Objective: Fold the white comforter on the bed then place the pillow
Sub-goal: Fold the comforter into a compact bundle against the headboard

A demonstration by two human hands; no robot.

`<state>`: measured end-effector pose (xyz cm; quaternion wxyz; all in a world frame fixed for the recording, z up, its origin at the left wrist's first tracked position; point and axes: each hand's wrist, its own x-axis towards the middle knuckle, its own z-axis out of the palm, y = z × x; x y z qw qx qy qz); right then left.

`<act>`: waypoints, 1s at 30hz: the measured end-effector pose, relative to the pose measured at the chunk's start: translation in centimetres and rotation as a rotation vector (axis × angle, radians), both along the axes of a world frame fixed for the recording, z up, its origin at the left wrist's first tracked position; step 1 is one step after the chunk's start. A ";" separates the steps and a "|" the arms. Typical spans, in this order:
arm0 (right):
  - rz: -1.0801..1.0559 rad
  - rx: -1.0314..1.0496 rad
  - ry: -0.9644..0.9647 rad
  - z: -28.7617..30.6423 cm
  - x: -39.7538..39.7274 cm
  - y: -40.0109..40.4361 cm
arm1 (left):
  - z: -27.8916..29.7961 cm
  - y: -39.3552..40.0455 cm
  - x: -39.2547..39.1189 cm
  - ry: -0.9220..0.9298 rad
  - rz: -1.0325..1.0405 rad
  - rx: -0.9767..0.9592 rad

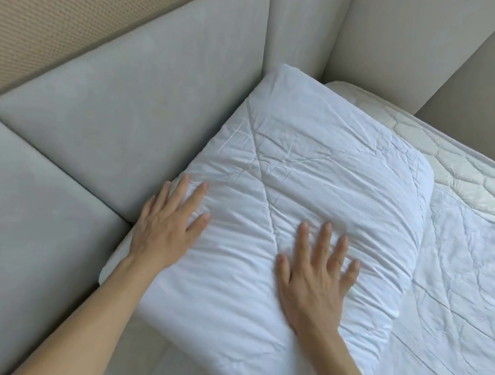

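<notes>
A puffy white rectangular pillow point(285, 197) in creased cotton is pressed flat beneath both hands, its long edge set against the grey upholstered headboard point(120, 106) just outboard of the left hand point(165, 230). The left hand is spread open, palm down, on the pillow's headboard-side edge; the right hand point(312, 282) is likewise splayed flat nearer the pillow's middle. Nothing is gripped by either; the fabric is only pushed down.

The white quilted comforter point(457, 301) is seen to the right of the right hand, lying under the pillow's edge, with the cream quilted mattress point(470, 174) exposed beyond it. Whether the comforter is fully folded cannot be told from this view.

Several risks are judged to remain. If pressure is released unevenly, the soft filling may spring back lopsided and the pillow may be left skewed against the headboard. A sideways push from the left hand could slide the pillow off square or drag the comforter layer beneath it, so that the fold is rucked. The near corner by the left forearm appears to overhang slightly and could slump.
</notes>
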<state>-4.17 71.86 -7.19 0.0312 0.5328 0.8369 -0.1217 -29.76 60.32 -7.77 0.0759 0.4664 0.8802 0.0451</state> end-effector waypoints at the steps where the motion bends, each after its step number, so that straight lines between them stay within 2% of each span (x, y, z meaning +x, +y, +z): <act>1: 0.000 -0.005 -0.003 0.2 0.0 -0.1 | 0.3 0.2 0.0 0.004 -0.006 0.000; 5: -0.075 -0.063 0.095 2.3 1.8 -4.4 | 2.3 -1.9 2.2 0.039 -0.039 0.055; 9: -0.140 -0.154 0.016 1.1 4.8 -12.9 | 0.6 -8.4 4.0 0.007 -0.053 -0.038; 12: -0.158 -0.183 -0.023 2.0 5.3 -13.7 | 2.0 -10.1 3.5 -0.028 -0.042 -0.072; 14: -0.156 -0.160 0.030 5.3 5.5 -13.1 | 5.2 -10.8 3.8 -0.014 -0.070 -0.028; 22: -0.181 0.147 0.302 25.1 7.5 -15.9 | 22.9 -14.9 9.2 -0.007 -0.114 0.391; 26: -0.143 0.276 0.326 32.0 9.4 -18.6 | 30.2 -16.2 12.1 -0.017 -0.184 0.501; 30: -0.155 0.369 0.290 36.8 11.8 -21.1 | 36.0 -16.6 14.6 0.069 -0.319 0.555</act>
